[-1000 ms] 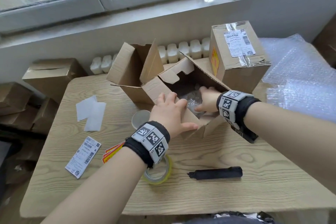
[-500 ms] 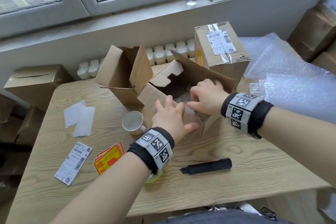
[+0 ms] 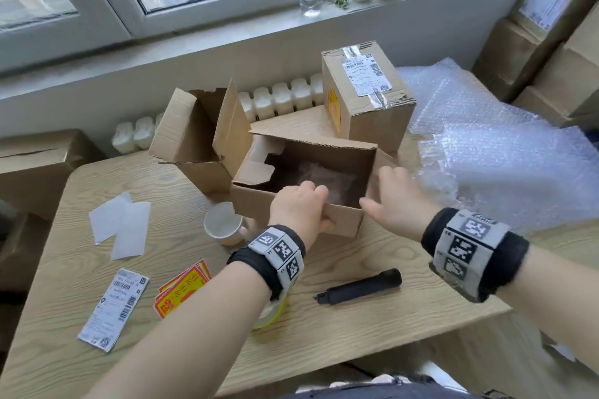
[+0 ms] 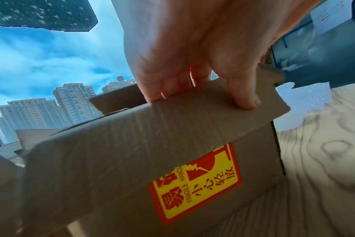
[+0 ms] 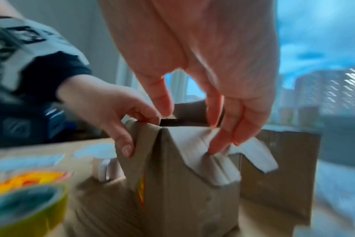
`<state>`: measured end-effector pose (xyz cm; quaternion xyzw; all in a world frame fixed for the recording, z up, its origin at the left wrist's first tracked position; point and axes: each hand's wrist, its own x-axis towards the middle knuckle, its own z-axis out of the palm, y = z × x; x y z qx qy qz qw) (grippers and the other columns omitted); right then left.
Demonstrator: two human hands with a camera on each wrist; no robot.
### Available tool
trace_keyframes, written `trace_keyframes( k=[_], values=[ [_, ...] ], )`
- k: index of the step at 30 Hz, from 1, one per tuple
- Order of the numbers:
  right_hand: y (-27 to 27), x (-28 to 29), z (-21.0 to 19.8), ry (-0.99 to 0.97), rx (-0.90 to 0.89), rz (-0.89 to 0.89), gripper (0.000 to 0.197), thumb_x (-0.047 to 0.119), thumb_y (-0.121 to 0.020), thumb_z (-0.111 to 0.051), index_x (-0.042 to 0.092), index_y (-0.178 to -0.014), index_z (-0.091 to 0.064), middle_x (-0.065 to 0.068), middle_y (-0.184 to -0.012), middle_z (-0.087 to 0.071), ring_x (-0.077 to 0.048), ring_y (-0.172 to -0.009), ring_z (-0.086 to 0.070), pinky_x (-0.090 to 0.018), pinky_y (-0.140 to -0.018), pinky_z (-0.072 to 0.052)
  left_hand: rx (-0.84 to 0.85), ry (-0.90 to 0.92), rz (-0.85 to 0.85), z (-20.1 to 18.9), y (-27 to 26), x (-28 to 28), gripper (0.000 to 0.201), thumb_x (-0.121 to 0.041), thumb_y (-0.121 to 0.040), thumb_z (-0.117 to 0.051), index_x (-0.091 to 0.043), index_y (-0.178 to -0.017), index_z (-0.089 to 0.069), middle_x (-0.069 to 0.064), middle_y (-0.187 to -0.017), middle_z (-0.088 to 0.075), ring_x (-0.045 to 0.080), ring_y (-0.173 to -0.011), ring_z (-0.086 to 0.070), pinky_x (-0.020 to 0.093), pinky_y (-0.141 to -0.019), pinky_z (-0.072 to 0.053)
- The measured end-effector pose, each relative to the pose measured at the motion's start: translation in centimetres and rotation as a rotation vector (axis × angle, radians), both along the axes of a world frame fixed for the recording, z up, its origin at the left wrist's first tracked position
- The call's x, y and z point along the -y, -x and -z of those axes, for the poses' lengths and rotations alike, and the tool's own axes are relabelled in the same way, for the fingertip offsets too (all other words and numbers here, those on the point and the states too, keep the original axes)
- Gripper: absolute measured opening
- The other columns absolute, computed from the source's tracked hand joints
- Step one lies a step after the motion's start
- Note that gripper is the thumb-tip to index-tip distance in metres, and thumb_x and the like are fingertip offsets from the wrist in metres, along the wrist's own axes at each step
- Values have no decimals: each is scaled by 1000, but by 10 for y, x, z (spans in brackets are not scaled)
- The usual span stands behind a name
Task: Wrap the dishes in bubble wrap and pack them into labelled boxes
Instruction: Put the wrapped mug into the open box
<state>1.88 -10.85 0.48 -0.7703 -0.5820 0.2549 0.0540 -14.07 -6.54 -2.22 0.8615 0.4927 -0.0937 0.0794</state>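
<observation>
The near flap (image 4: pixel 172 128) of the open box (image 3: pixel 301 214) is gripped by the left hand (image 3: pixel 299 207), fingers hooked over its fold and thumb pressed on its outer face. The right flap (image 5: pixel 219 154) is touched by the fingertips (image 5: pixel 215 149) of the right hand (image 3: pixel 393 204), whose fingers are loosely extended and closed on nothing. The box stands mid-table (image 3: pixel 389 334) with a bubble-wrapped bundle (image 3: pixel 321 178) inside and a fragile sticker (image 4: pixel 195 184) on its front. A mug (image 3: pixel 223 223) is set just left of it, an empty box (image 3: pixel 197 139) behind it, a taped box (image 3: pixel 366 97) at the far edge. Bubble wrap (image 3: pixel 492 152) is heaped at the right edge. A knife (image 3: pixel 359 285) and tape (image 3: pixel 269 314) lie near the front edge, labels (image 3: pixel 113 308) towards the left.
</observation>
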Motion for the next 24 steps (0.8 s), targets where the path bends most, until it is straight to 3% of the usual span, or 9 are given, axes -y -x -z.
trace_keyframes(
  k=[3, 6, 9, 11, 13, 17, 20, 22, 24],
  values=[
    [8, -14, 11, 21, -109, 170, 38, 34, -87, -61, 3, -105, -48, -16, -110, -59, -31, -101, -57, -29, -72, -40, 40, 12, 20, 8, -5, 5, 36, -41, -87, -60, -12, -108, -52, 7, -105, -53, 29, -98, -55, 33, -74, -35],
    [14, -23, 19, 41, -96, 183, 13, 17, -88, -56, 8, -88, -47, -15, -104, -60, -30, -93, -56, -28, -69, -39, 56, -2, 37, 11, 7, 1, 47, -54, -85, -56, -16, -112, -58, 3, -112, -55, 25, -108, -51, 34, -95, -37],
    [10, -28, 22, 32, -71, 174, 6, 7, -88, -51, 6, -84, -47, -19, -108, -58, -33, -95, -55, -27, -70, -38, -57, -125, 27, 2, 33, -6, 72, -73, -85, -31, -20, -125, -56, 2, -136, -50, 22, -134, -33, 39, -118, -13],
    [6, -30, 20, 22, -65, 185, 13, 4, -87, -49, 5, -75, -44, -20, -109, -58, -32, -91, -52, -29, -70, -37, -165, -186, -1, -4, 47, -10, 81, -75, -85, -16, -21, -131, -54, 4, -151, -34, 23, -145, -11, 44, -119, 3],
    [0, -34, 20, 23, -66, 198, 3, 2, -87, -49, 2, -87, -52, -21, -111, -57, -34, -97, -53, -31, -74, -40, -228, -184, -118, -9, 58, -17, 88, -80, -80, -11, -23, -132, -54, 8, -158, -16, 28, -146, 3, 48, -117, 10],
    [-8, -37, 25, -42, -133, 201, 44, 0, -86, -48, 12, -128, -43, -17, -119, -56, -35, -108, -53, -37, -89, -44, -162, 46, -429, -6, 75, -27, 100, -88, -71, -29, -24, -148, -26, 17, -158, 5, 39, -144, 1, 49, -116, -7],
    [-10, -34, 23, -60, -96, 102, 68, -2, -89, -42, 30, -145, -23, -15, -122, -52, -35, -111, -51, -39, -92, -42, 170, 226, -516, 8, 75, -25, 97, -75, -71, -56, -23, -146, -24, 19, -151, -22, 33, -138, -28, 39, -109, -30],
    [-11, -35, 25, -35, -22, 9, 66, -1, -90, -38, 32, -146, -24, -14, -125, -49, -34, -113, -50, -38, -93, -41, 377, 227, -534, 15, 72, -22, 85, -58, -72, -69, -22, -140, -32, 12, -138, -43, 27, -128, -40, 36, -102, -37],
    [-12, -40, 29, -33, 24, -54, 65, -1, -88, -37, 30, -144, -27, -13, -127, -46, -35, -113, -50, -39, -93, -43, 460, 210, -552, 18, 72, -22, 84, -49, -72, -74, -21, -140, -32, 10, -135, -46, 26, -127, -42, 36, -102, -38]
  ],
)
